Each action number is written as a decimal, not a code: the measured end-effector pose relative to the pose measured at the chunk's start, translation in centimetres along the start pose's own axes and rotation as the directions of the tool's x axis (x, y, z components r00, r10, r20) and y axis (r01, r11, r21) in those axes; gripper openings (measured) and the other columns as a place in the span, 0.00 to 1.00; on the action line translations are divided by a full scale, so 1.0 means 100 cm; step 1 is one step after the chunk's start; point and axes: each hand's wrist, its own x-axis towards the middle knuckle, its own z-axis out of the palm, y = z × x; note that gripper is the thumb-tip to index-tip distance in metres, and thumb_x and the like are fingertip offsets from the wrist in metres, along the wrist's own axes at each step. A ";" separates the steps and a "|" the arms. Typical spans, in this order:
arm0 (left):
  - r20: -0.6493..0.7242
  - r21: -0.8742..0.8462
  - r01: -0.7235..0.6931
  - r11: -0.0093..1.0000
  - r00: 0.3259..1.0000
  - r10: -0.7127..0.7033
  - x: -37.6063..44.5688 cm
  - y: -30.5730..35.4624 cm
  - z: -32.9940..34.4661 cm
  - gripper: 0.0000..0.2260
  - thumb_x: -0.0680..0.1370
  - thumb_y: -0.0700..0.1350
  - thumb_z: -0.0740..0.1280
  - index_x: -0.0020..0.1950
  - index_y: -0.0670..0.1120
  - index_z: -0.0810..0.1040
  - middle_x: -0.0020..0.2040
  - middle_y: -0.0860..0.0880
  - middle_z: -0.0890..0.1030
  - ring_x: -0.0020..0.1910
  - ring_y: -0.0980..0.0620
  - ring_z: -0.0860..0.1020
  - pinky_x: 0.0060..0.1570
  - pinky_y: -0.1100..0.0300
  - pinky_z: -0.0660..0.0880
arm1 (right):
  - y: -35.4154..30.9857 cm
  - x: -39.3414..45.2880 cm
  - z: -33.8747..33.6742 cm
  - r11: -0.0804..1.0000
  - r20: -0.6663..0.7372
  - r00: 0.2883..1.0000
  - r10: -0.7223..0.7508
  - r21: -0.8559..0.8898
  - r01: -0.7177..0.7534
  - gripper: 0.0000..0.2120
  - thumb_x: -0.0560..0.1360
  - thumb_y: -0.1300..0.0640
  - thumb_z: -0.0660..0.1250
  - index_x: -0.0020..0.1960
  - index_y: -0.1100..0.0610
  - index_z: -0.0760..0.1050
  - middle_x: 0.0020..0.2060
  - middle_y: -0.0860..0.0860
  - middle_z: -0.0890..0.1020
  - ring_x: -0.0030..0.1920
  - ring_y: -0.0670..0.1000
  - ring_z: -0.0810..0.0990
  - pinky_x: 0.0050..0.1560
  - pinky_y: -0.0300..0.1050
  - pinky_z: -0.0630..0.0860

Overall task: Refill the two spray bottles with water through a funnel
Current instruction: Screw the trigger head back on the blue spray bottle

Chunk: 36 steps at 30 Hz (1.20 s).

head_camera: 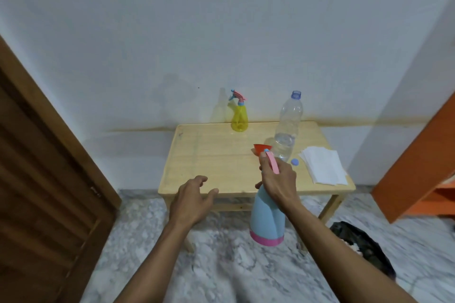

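- A small wooden table [211, 155] stands against a pale wall [221, 32], on a marbled grey floor [221, 265]; a brown door [37, 179] is at left.
- The right hand [278, 184] has its grip closed round the neck of a blue spray bottle [267, 224], held in the air at the table's near edge.
- The left hand [192, 199] hovers beside it, grip loosely spread, holding nothing.
- Just behind stand a red funnel [261, 149] and an uncapped clear water bottle [288, 128], its blue cap [294, 162] beside white napkins [323, 167].
- A yellow spray bottle [239, 115] stands at the far edge.
- No writing is legible.
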 end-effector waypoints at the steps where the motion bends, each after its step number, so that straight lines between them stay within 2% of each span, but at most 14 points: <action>1: 0.035 0.044 0.015 0.999 0.999 -0.017 0.003 -0.002 -0.002 0.25 0.78 0.58 0.67 0.71 0.49 0.72 0.67 0.49 0.77 0.64 0.49 0.76 0.55 0.54 0.76 | 0.002 0.000 0.004 1.000 0.012 1.000 0.011 -0.022 -0.011 0.26 0.82 0.39 0.58 0.39 0.59 0.77 0.32 0.53 0.82 0.26 0.50 0.84 0.49 0.60 0.80; 4: 0.144 0.145 0.069 0.987 0.986 -0.090 0.011 -0.010 -0.006 0.26 0.78 0.59 0.66 0.73 0.50 0.69 0.69 0.49 0.75 0.66 0.47 0.75 0.56 0.53 0.74 | 0.007 -0.002 0.017 0.996 0.030 0.998 0.061 -0.069 -0.059 0.27 0.80 0.37 0.58 0.34 0.56 0.76 0.31 0.53 0.82 0.30 0.55 0.85 0.48 0.60 0.81; 7: 0.205 0.212 0.103 0.972 0.968 -0.148 0.019 -0.021 -0.005 0.27 0.79 0.58 0.66 0.74 0.49 0.68 0.70 0.48 0.73 0.66 0.46 0.74 0.56 0.53 0.75 | 0.016 -0.002 0.032 0.984 0.049 0.991 0.124 -0.137 -0.116 0.29 0.75 0.31 0.54 0.33 0.54 0.76 0.34 0.53 0.83 0.39 0.60 0.84 0.51 0.59 0.80; 11: 0.223 0.218 0.141 0.966 0.956 -0.190 0.026 -0.035 0.001 0.26 0.78 0.58 0.66 0.73 0.47 0.69 0.68 0.46 0.74 0.64 0.44 0.74 0.52 0.54 0.72 | 0.023 -0.007 0.044 0.966 0.054 0.986 0.156 -0.216 -0.141 0.29 0.78 0.35 0.54 0.35 0.56 0.75 0.36 0.55 0.81 0.45 0.59 0.78 0.50 0.54 0.75; 13: 0.224 0.222 0.146 0.964 0.955 -0.196 0.028 -0.039 0.004 0.26 0.78 0.58 0.66 0.72 0.47 0.69 0.68 0.46 0.74 0.64 0.44 0.74 0.51 0.55 0.70 | 0.029 -0.007 0.049 0.961 0.050 0.984 0.172 -0.229 -0.157 0.28 0.78 0.35 0.54 0.35 0.56 0.75 0.38 0.55 0.81 0.46 0.59 0.77 0.50 0.54 0.75; 16: 0.213 0.225 0.138 0.964 0.959 -0.187 0.032 -0.042 0.009 0.25 0.78 0.58 0.66 0.71 0.47 0.70 0.68 0.47 0.75 0.65 0.45 0.74 0.54 0.53 0.72 | 0.039 -0.002 0.055 0.947 0.031 0.975 0.221 -0.246 -0.207 0.27 0.77 0.35 0.56 0.36 0.56 0.76 0.39 0.54 0.81 0.45 0.58 0.78 0.50 0.54 0.76; 22: 0.210 0.209 0.140 0.968 0.960 -0.184 0.035 -0.047 0.014 0.24 0.79 0.58 0.66 0.70 0.47 0.71 0.66 0.47 0.76 0.63 0.46 0.75 0.49 0.56 0.70 | 0.049 0.005 0.052 0.914 -0.028 0.961 0.275 -0.303 -0.270 0.25 0.79 0.38 0.57 0.48 0.60 0.75 0.45 0.56 0.77 0.46 0.59 0.76 0.47 0.50 0.70; 27: 0.212 0.181 0.147 0.972 0.960 -0.184 0.038 -0.052 0.019 0.25 0.79 0.57 0.66 0.71 0.46 0.71 0.66 0.47 0.76 0.63 0.45 0.75 0.50 0.56 0.72 | 0.054 0.011 0.054 0.918 0.008 0.945 0.328 -0.241 -0.316 0.31 0.71 0.32 0.53 0.45 0.59 0.79 0.44 0.57 0.84 0.45 0.59 0.80 0.52 0.55 0.78; 34: 0.198 0.135 0.182 0.974 0.958 -0.207 0.039 -0.066 0.018 0.22 0.78 0.56 0.67 0.67 0.45 0.73 0.63 0.46 0.77 0.61 0.44 0.76 0.57 0.51 0.76 | 0.054 0.010 0.060 0.925 0.056 0.959 0.277 -0.285 -0.251 0.27 0.74 0.35 0.56 0.41 0.58 0.78 0.42 0.55 0.81 0.44 0.57 0.78 0.49 0.53 0.76; 36: 0.192 0.139 0.199 0.970 0.956 -0.224 0.038 -0.075 0.013 0.22 0.78 0.58 0.67 0.66 0.46 0.73 0.63 0.46 0.78 0.62 0.44 0.76 0.59 0.48 0.75 | 0.056 0.010 0.067 0.922 0.074 0.960 0.269 -0.307 -0.234 0.27 0.75 0.35 0.56 0.43 0.58 0.78 0.42 0.55 0.81 0.43 0.56 0.78 0.48 0.52 0.75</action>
